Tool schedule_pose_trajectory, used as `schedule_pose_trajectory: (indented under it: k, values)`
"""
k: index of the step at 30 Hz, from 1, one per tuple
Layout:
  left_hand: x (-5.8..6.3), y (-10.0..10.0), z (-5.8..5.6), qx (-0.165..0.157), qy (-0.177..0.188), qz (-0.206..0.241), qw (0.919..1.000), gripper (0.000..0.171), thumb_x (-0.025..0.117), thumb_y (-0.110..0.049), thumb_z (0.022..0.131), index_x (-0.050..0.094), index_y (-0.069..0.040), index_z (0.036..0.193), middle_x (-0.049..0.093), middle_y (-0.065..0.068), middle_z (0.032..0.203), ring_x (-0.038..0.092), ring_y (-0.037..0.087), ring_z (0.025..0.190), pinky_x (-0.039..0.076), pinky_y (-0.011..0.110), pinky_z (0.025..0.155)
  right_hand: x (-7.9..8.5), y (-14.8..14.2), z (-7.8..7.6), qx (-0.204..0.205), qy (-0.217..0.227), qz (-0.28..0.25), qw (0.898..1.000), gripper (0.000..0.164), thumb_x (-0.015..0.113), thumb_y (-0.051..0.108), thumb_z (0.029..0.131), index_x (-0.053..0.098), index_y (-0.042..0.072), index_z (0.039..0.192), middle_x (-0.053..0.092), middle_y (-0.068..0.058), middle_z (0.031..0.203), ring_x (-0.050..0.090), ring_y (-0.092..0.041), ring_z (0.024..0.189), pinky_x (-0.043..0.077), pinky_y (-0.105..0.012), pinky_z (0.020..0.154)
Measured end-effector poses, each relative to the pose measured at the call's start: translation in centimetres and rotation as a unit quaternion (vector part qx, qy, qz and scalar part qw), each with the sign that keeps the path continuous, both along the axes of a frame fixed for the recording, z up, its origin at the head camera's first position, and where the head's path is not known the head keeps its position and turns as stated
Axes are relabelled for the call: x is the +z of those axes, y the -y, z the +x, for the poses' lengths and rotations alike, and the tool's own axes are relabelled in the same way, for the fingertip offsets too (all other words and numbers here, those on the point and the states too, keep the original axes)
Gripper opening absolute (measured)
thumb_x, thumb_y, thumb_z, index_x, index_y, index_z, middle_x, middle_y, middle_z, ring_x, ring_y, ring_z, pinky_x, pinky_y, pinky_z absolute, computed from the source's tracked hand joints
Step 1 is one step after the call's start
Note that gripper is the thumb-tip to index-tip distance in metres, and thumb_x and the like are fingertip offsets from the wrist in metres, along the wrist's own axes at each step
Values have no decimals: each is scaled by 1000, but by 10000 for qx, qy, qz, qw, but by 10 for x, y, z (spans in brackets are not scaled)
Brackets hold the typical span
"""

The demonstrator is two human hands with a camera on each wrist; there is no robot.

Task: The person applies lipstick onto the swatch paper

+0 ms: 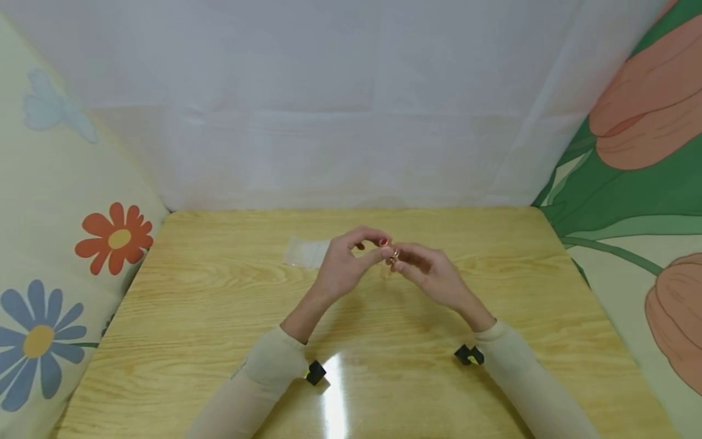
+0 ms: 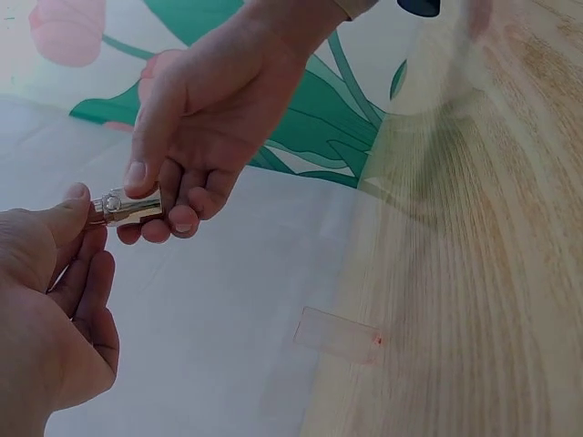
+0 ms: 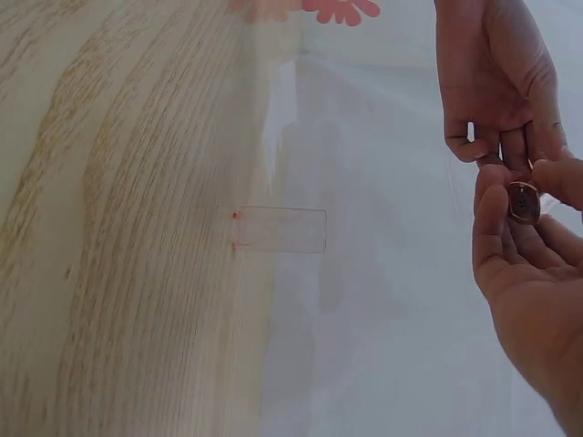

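Note:
Both hands meet above the table around a small shiny gold lipstick tube (image 2: pixel 138 208). My left hand (image 1: pixel 342 265) pinches one end between thumb and fingers. Around the other end, my right hand (image 1: pixel 439 277) has its thumb and curled fingers. A red spot shows by the left fingertips in the head view. The right wrist view looks onto the tube's gold-rimmed end (image 3: pixel 524 202), dark inside. Below the hands, a clear rectangular plastic piece (image 2: pixel 337 337) stands on the table, with small red marks at its lower end.
A flat, clear-and-white plastic sheet or bag (image 1: pixel 307 252) lies on the wooden table (image 1: pixel 219 305), behind the left hand. White cloth (image 1: pixel 340 122) hangs along the back edge. Flower-printed cloths (image 1: pixel 631 213) flank the table, and black wrist devices (image 1: pixel 315 372) sit at the sleeves.

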State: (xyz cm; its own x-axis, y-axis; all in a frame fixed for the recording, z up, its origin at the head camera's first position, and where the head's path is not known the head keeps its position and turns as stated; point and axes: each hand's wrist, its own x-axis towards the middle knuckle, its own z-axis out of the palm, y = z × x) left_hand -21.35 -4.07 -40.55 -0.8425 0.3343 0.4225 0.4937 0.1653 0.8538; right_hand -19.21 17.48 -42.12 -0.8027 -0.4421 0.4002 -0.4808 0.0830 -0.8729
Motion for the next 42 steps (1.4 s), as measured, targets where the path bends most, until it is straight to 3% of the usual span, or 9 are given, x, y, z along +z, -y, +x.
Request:
schedule_pose_trajectory:
  k: [8, 17, 22, 25, 27, 30, 35, 37, 42]
  values:
    - [0, -1, 4, 133, -86, 4, 9999, 25, 79, -34, 92, 77, -20, 112, 72, -12, 103, 64, 10, 95, 48, 50, 84, -7, 2, -3, -365, -225, -259, 9987, 31, 70, -15, 89, 68, -4, 118, 71, -15, 111, 68, -29, 94, 56, -40, 85]
    - [-2, -5, 8, 453, -8, 40, 9990, 26, 82, -31, 89, 80, -14, 109, 75, -9, 98, 68, 13, 90, 51, 43, 85, 8, 16, 11, -983, -671, -210, 9927, 23, 74, -18, 83, 67, -10, 103, 71, -21, 96, 67, -25, 82, 56, -35, 78]
    - [-5, -6, 7, 536, 13, 186, 9984, 26, 83, -31, 88, 81, -13, 107, 76, -8, 96, 69, 17, 89, 52, 44, 83, -7, 16, 5, -1210, -747, -252, 9895, 26, 77, -15, 82, 71, -6, 106, 73, -16, 95, 69, -24, 81, 56, -32, 77]
    - [-5, -4, 6, 581, 216, 227, 9978, 28, 82, -35, 88, 81, -15, 108, 75, -9, 98, 67, 16, 90, 53, 42, 79, -16, 13, 1, -957, -574, -302, 9933, 27, 74, -11, 88, 71, -4, 114, 73, -15, 99, 70, -26, 85, 57, -38, 82]
    - [-5, -3, 6, 586, 405, 266, 9971, 29, 82, -37, 88, 81, -17, 108, 75, -9, 99, 66, 15, 90, 53, 41, 75, -17, 12, 1, -629, -368, -389, 9966, 25, 69, -6, 95, 70, -3, 119, 73, -16, 101, 70, -28, 87, 57, -44, 82]
    - [-4, -1, 6, 446, 621, 359, 9964, 29, 82, -37, 88, 80, -18, 109, 75, -8, 100, 67, 15, 93, 54, 40, 75, -17, 10, 0, -7, 39, -685, 9976, 23, 59, 3, 103, 68, -4, 123, 72, -20, 102, 70, -33, 86, 57, -43, 77]
    - [-3, 0, 6, 147, 780, 555, 9953, 28, 83, -33, 88, 80, -16, 110, 76, -4, 101, 66, 19, 96, 53, 43, 81, -17, 8, -4, 919, 879, -1441, 9814, 32, 50, 11, 106, 62, -14, 122, 68, -28, 101, 64, -42, 87, 52, -35, 72]
    - [-3, 0, 6, 184, 801, 577, 9949, 29, 83, -34, 87, 80, -16, 109, 75, -5, 101, 65, 19, 95, 53, 43, 81, -18, 7, -5, 935, 1015, -1537, 9784, 32, 51, 12, 106, 60, -12, 126, 68, -27, 107, 65, -39, 91, 52, -36, 76]
    - [-5, -1, 6, 460, 652, 552, 9953, 31, 85, -35, 85, 79, -15, 107, 73, -5, 101, 62, 18, 93, 50, 47, 83, -19, 5, -5, 451, 992, -1578, 9814, 33, 64, 9, 102, 57, -3, 132, 65, -20, 122, 65, -32, 105, 54, -46, 88]
